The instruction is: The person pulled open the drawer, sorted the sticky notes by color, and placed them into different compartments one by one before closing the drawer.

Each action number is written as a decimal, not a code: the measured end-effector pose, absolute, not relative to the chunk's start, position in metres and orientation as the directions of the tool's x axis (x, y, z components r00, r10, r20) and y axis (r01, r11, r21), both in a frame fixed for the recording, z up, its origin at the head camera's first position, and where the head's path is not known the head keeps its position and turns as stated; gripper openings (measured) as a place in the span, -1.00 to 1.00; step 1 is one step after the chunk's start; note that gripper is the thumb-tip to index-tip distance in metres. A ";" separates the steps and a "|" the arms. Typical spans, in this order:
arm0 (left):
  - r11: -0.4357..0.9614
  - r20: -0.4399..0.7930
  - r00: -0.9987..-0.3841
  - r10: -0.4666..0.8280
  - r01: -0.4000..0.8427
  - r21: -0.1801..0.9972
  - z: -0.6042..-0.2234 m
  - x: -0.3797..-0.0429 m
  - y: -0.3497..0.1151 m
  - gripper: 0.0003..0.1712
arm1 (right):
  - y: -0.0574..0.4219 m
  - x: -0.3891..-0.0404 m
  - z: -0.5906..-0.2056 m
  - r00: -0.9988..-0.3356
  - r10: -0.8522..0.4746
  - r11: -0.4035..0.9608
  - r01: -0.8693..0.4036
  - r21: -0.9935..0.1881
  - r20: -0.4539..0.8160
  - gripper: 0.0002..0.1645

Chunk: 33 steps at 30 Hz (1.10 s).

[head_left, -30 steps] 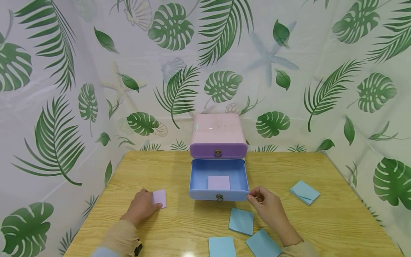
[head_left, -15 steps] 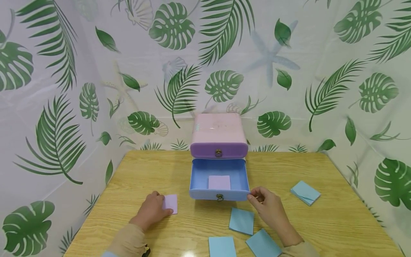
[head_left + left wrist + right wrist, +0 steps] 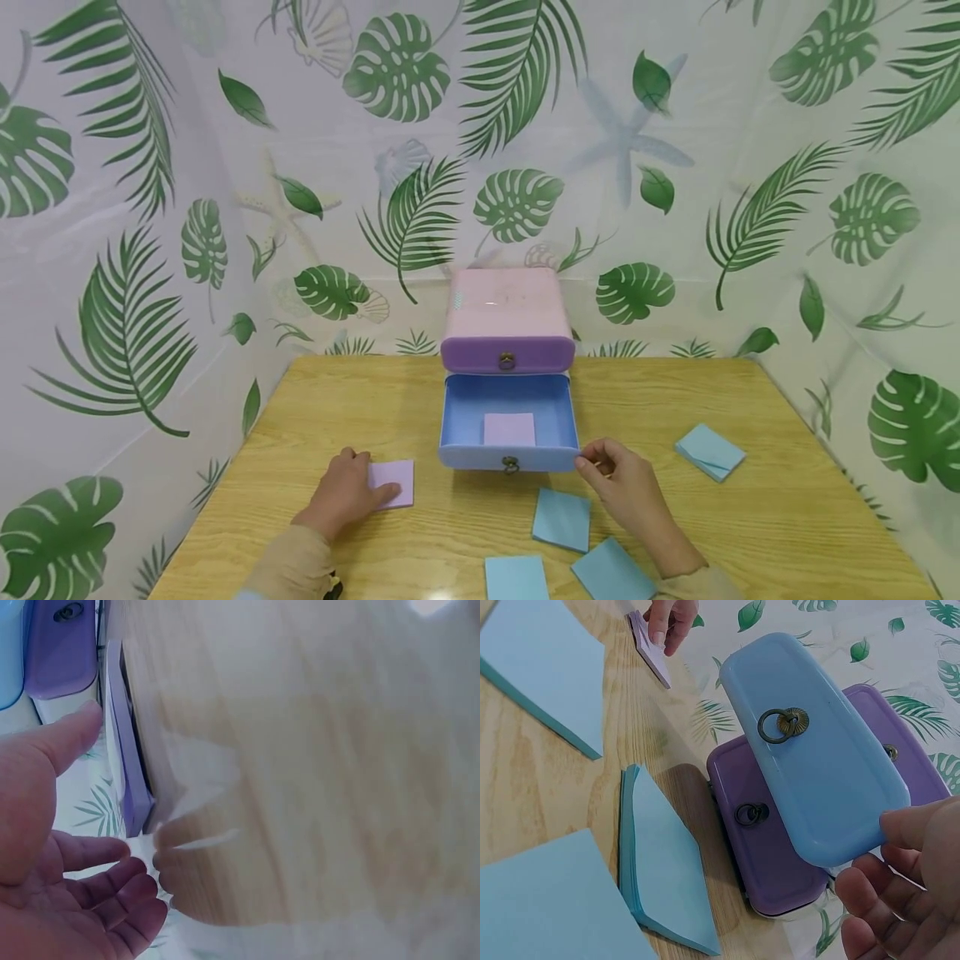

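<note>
My left hand is at a purple sticky note pad lying on the table. In the left wrist view its thumb stands just off the pad, and the fingers are loosely bent at its near end. My right hand pinches the right front corner of a light blue drawer, which is pulled out of a small pink-topped cabinet. Thumb and forefinger meet that corner in the right wrist view. Inside the drawer lies another purple sticky note pad.
Three blue sticky note pads lie at the front: one just below the drawer, one front left, one by the right forearm. More blue notes lie at the right. Purple drawers sit above and below the blue one.
My left hand slid the purple pad to the right across the table, then loosened, and more of the pad shows. My right hand has stayed at the drawer corner.
</note>
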State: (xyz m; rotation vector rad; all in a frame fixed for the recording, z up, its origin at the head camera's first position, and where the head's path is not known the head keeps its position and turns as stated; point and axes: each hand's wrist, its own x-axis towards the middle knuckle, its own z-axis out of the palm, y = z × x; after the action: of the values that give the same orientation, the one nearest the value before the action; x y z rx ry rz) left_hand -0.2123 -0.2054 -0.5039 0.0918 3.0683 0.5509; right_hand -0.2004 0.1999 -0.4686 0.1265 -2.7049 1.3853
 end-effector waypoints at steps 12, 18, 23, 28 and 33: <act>0.941 -0.038 -0.997 0.074 0.057 0.333 -0.503 -0.218 -0.210 -0.26 | 0.200 -0.200 -0.468 -0.989 -0.027 0.588 -0.131 -0.798 0.142 -0.85; 0.928 -0.049 -0.997 0.053 0.031 0.372 -0.504 -0.220 -0.211 -0.29 | 0.199 -0.200 -0.469 -0.989 -0.025 0.585 -0.134 -0.800 0.147 -0.86; 0.902 -0.064 -0.997 0.043 0.011 0.432 -0.505 -0.220 -0.212 -0.36 | 0.199 -0.199 -0.469 -0.990 -0.027 0.584 -0.128 -0.802 0.138 -0.87; 0.871 -0.066 -0.997 0.028 -0.008 0.492 -0.505 -0.219 -0.213 -0.47 | 0.200 -0.199 -0.469 -0.989 -0.031 0.591 -0.132 -0.796 0.142 -0.85; 0.854 -0.040 -0.999 0.028 0.003 0.521 -0.505 -0.219 -0.212 -0.62 | 0.201 -0.199 -0.470 -0.990 -0.028 0.591 -0.127 -0.796 0.137 -0.85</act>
State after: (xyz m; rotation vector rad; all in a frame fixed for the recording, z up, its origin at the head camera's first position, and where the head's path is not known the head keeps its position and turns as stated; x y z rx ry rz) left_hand -0.2190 -0.2125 -0.5047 0.0251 2.9797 0.8366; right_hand -0.1991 0.2008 -0.4696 0.1315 -2.7030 1.3658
